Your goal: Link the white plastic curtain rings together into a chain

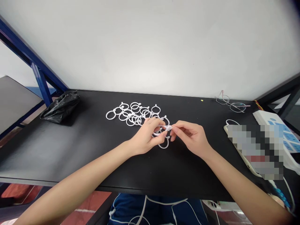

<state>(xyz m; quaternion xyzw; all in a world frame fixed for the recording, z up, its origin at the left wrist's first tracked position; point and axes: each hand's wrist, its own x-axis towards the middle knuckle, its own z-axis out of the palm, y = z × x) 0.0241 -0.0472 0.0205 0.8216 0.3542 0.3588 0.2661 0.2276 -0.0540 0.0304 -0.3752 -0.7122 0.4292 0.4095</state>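
Between finger and thumb, my left hand (148, 136) grips a white plastic ring (161, 126), with part of the ring hidden by the fingers. My right hand (192, 137) pinches at the small knob on the ring's right side, thumb and forefinger pressed together. Several more white rings with little knobs lie in an overlapping heap (131, 119) behind and to the left of my hands. One loose ring (163, 147) rests on the black table just below my fingers.
The black table (93, 156) backs onto a white wall. A crumpled black plastic bag (61, 107) lies at the left. To the right are eyeglasses (231, 104), a blurred-out phone (246, 162) with a cable, and a white power strip (278, 131). White cables (164, 203) hang over my lap.
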